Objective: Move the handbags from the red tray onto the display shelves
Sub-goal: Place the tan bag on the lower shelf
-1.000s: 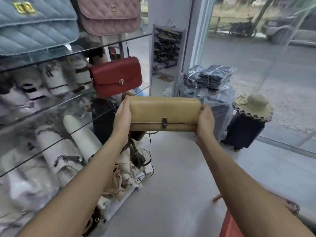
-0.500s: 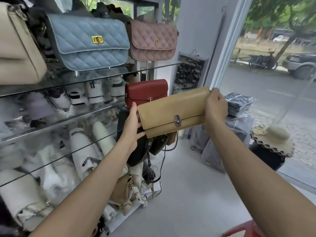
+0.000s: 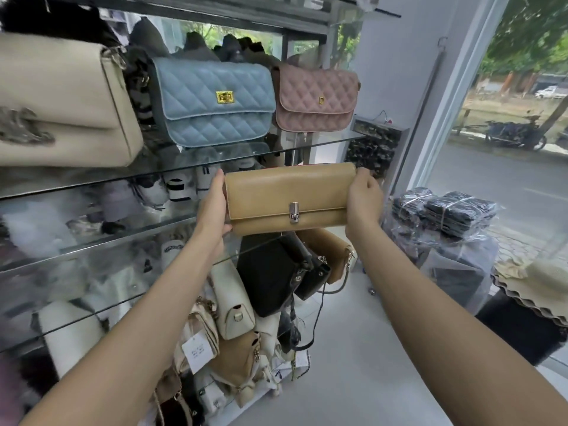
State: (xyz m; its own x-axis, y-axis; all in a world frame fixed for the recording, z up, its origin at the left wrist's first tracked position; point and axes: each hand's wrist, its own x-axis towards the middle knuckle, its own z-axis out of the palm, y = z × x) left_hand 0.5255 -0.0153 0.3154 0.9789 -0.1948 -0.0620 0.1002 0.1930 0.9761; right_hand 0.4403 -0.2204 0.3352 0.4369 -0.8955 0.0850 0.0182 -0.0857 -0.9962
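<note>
1. The tan handbag [image 3: 289, 198] is held level, clasp towards the person, in front of the right end of the middle glass shelf [image 3: 123, 236]. It sits below the blue quilted bag [image 3: 215, 99] and the pink quilted bag [image 3: 316, 96].
2. The left hand [image 3: 215, 207] grips its left end, thumb at the lower edge. The right hand [image 3: 364, 199] curls round its right end.
3. Change: half a second ago the handbag was tilted; a second ago it was lower. It is now raised and squared up.
4. Judgement: the carry is done and placement is pending. Contact with the glass cannot be confirmed. The red tray is out of view.
</note>
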